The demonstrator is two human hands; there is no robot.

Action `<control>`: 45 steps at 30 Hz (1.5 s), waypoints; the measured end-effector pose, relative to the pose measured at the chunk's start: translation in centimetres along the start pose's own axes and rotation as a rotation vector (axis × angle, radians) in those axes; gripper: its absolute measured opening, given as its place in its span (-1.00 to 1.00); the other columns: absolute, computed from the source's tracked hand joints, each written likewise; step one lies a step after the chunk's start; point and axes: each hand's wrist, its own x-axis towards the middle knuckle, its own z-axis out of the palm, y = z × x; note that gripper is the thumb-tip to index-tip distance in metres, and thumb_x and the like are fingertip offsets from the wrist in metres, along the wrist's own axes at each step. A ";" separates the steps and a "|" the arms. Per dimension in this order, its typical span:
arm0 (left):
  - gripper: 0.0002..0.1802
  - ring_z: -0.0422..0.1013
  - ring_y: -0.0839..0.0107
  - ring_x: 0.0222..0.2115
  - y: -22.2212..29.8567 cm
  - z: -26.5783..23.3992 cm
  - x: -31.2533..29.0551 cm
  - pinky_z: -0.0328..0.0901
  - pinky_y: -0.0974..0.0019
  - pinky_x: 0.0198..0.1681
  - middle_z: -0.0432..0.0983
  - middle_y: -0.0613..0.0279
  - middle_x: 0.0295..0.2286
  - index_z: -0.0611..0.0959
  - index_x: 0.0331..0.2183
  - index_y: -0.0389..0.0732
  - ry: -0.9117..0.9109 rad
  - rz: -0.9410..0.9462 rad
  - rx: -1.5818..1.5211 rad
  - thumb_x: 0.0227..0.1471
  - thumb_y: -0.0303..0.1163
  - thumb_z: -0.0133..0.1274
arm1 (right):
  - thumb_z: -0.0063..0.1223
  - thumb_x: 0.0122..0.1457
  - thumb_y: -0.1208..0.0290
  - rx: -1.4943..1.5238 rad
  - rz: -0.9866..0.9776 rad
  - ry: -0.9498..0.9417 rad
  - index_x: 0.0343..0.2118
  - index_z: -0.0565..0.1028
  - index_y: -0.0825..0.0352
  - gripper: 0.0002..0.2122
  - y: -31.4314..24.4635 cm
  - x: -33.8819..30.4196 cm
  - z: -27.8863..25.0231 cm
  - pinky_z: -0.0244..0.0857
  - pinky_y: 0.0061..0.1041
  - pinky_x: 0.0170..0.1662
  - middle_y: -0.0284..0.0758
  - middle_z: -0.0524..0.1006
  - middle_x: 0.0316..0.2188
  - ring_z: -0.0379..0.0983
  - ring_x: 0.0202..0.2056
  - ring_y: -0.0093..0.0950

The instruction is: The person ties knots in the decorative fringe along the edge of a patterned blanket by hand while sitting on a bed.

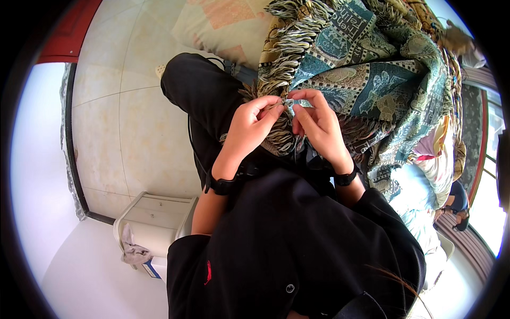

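Observation:
A woven blanket [366, 87] in teal, beige and black lies heaped in front of me and over part of my lap. Long twisted fringe [289, 45] runs down its left edge. My left hand [254, 121] pinches strands of this fringe between thumb and forefinger. Close beside it, my right hand [319, 121] pinches the same bit of fringe and blanket edge, its fingers curled. The fingertips nearly meet; the exact strands between them are too small to make out. Each wrist wears a black band.
A patterned pale cushion [223, 26] lies beyond my black-trousered knee [194, 80]. On the left are floor tiles [101, 122] and a white cabinet [154, 215] with a grey cloth [134, 247] hanging on it. Another person [458, 207] is at the far right, near a window.

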 end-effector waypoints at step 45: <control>-0.86 0.36 0.20 -0.62 1.5 0.6 -1.6 0.25 0.26 -0.55 0.42 0.11 -0.58 0.53 -0.50 -0.31 0.132 0.325 0.544 -0.01 -0.43 0.07 | 0.08 0.11 0.41 -0.246 0.027 0.057 -0.41 0.46 0.40 -0.86 2.5 0.7 0.3 0.09 -0.64 -0.58 -0.45 0.32 -0.72 0.15 -0.65 -0.71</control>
